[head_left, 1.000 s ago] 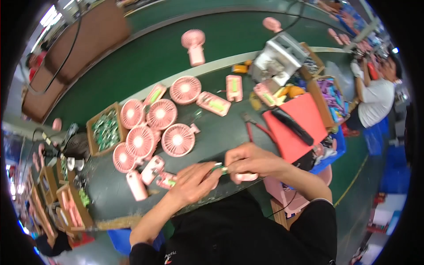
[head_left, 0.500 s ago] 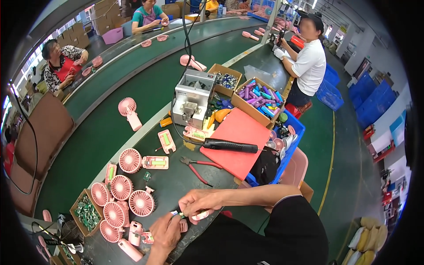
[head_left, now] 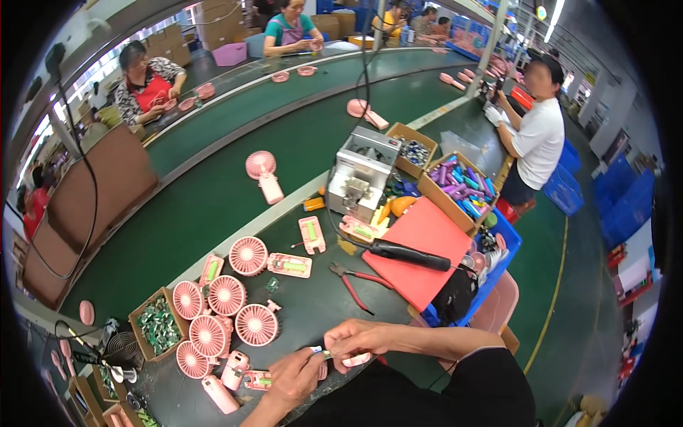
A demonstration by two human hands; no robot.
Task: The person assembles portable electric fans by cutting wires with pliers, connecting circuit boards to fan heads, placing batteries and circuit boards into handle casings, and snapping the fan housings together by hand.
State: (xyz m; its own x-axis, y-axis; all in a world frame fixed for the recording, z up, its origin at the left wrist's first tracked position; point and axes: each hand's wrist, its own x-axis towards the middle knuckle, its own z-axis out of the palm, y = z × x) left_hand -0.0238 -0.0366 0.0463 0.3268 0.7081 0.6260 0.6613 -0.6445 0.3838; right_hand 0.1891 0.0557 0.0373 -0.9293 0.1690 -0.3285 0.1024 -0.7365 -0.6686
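Note:
Near the front edge of the dark bench, my two hands meet with fingers pinched together. Between them is a pink plastic fan handle part with a small green piece, likely a circuit board, mostly covered by fingers. My left hand closes on its left side, and my right hand grips it from the right. Just left of my left hand lie an open pink handle shell with a green battery and a closed pink handle. Several pink fan heads cluster farther left.
Red-handled cutters and a black electric screwdriver on a red sheet lie beyond my hands. A grey machine, a box of batteries, a circuit board box and a blue bin stand around. Co-workers sit across the green conveyor.
My view has swung, so the whole scene sits farther right in the picture. Both hands stay together on the pink part, with only slight finger movement.

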